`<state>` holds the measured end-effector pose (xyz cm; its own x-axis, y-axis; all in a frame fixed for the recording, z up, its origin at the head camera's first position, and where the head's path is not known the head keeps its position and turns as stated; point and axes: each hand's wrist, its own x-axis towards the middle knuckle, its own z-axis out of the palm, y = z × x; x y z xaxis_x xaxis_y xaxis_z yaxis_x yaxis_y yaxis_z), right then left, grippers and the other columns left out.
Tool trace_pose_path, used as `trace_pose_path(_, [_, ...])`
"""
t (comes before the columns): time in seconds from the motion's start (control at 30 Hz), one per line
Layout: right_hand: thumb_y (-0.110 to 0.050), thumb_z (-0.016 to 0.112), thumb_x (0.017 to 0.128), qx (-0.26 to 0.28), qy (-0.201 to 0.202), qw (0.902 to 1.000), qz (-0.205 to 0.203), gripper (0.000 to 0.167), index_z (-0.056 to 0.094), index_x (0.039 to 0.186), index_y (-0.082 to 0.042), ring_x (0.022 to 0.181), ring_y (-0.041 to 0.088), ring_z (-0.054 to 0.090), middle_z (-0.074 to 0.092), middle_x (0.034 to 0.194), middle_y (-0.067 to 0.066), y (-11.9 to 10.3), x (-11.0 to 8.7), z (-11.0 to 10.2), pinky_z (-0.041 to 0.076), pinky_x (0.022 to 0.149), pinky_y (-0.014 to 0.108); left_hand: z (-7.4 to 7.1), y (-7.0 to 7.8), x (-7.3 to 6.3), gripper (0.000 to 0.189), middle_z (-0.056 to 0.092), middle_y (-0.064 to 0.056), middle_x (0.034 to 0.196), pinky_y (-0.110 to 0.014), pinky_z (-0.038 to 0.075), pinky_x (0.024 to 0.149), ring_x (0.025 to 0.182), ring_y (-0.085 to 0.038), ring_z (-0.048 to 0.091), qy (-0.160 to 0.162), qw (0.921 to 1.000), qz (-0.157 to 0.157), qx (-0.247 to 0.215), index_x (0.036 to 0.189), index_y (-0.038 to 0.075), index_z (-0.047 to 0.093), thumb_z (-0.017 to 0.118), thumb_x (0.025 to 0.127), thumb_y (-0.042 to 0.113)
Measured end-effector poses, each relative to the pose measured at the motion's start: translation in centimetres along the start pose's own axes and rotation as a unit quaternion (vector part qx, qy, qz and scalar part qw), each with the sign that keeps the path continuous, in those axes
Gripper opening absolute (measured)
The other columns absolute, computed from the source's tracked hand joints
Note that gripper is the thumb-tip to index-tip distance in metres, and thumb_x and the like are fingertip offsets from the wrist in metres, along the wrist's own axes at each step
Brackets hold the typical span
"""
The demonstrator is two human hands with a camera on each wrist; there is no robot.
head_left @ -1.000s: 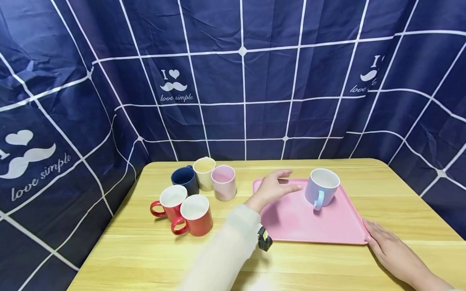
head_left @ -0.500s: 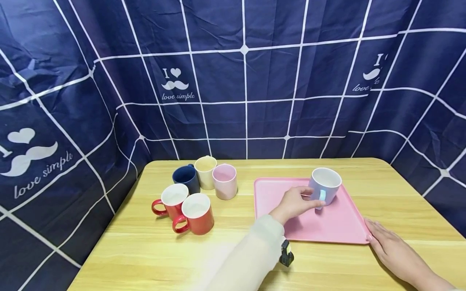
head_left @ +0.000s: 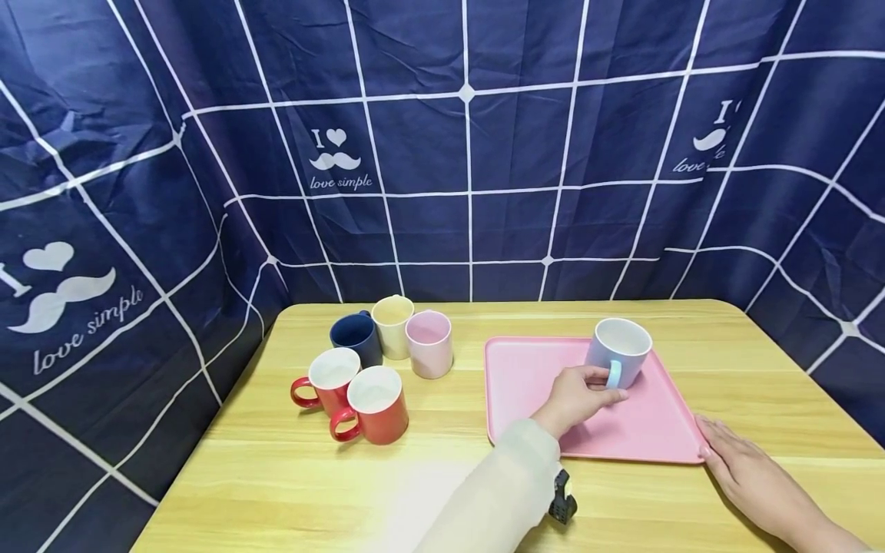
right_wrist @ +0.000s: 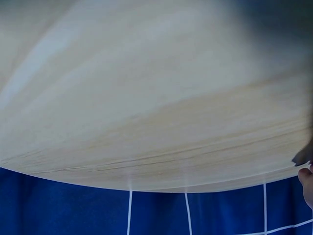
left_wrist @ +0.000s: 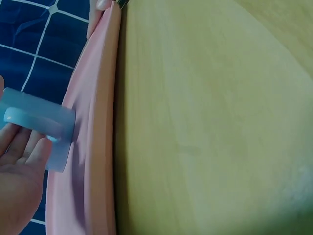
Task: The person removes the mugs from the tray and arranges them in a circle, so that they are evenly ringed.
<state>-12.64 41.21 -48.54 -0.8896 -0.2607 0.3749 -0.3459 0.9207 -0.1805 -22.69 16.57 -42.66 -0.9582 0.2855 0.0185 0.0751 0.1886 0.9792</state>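
Note:
In the head view a light blue mug [head_left: 631, 362] with a white inside stands upright at the back right of a pink tray [head_left: 515, 376]. My left hand [head_left: 579, 399] reaches over the tray and holds this mug by its handle [head_left: 614, 374], which points toward me. Up close in the left wrist view, bent fingers [left_wrist: 19, 142] lie against the mug's handle [left_wrist: 32, 120]. My right hand [head_left: 754, 480] rests at the tray's near right corner with fairly straight fingers along the rim. Only a sliver of that hand [right_wrist: 307, 183] enters the right wrist view.
Left of the tray, a pink mug [head_left: 430, 352], a cream mug [head_left: 391, 336], a dark blue mug [head_left: 359, 338] and two red mugs [head_left: 383, 422] stand close together on the wooden table [head_left: 311, 491]. A dark blue checked curtain [head_left: 512, 223] hangs behind and at both sides.
My left hand has moved right, from open above the tray to the light blue mug's handle, and its fingers have closed there. The right hand has stayed at the tray's corner.

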Motion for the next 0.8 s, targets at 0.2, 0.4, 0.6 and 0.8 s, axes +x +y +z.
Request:
trace_pose_path(0.2, [-0.013, 0.049, 0.099, 0.002, -0.001, 1.0000, 0.001, 0.046, 0.040, 0.138, 0.010, 0.140, 0.012, 0.009, 0.049, 0.129, 0.033, -0.1, 0.0, 0.0, -0.005, 0.110, 0.020, 0.4, 0.2, 0.3, 0.020, 0.068, 0.007, 0.079, -0.014, 0.048, 0.063, 0.067, 0.001, 0.059, 0.020, 0.9993, 0.001, 0.032, 0.095, 0.009, 0.073, 0.079, 0.076, 0.007])
trace_pose_path(0.4, [-0.013, 0.049, 0.099, 0.000, -0.004, 1.0000, 0.006, 0.046, 0.040, 0.137, 0.011, 0.140, 0.010, 0.007, 0.049, 0.128, 0.034, -0.2, -0.1, -0.2, -0.006, 0.110, 0.021, 1.1, 0.2, 0.6, 0.014, 0.066, 0.009, 0.073, -0.012, 0.045, 0.059, 0.062, 0.002, 0.057, 0.052, 0.9968, 0.009, 0.060, 0.085, 0.009, 0.072, 0.080, 0.074, 0.006])
trace_pose_path(0.6, [-0.014, 0.050, 0.099, 0.002, -0.004, 1.0000, 0.006, 0.046, 0.041, 0.137, 0.011, 0.139, 0.008, 0.007, 0.049, 0.128, 0.033, -0.2, -0.1, -0.1, -0.006, 0.109, 0.018, 1.4, 0.2, 0.5, 0.014, 0.060, 0.011, 0.066, -0.013, 0.045, 0.054, 0.056, 0.002, 0.053, 0.079, 0.9944, 0.003, 0.071, 0.077, 0.010, 0.069, 0.081, 0.073, 0.005])
trace_pose_path(0.8, [-0.014, 0.048, 0.100, 0.005, -0.009, 0.9999, 0.011, 0.047, 0.038, 0.139, 0.009, 0.141, 0.022, 0.013, 0.048, 0.130, 0.033, -0.2, -0.1, 0.0, -0.006, 0.109, 0.019, 1.2, 0.1, 0.3, 0.010, 0.057, 0.009, 0.062, -0.018, 0.044, 0.044, 0.047, -0.003, 0.049, 0.077, 0.9958, -0.015, 0.047, 0.080, 0.009, 0.072, 0.077, 0.077, 0.002])
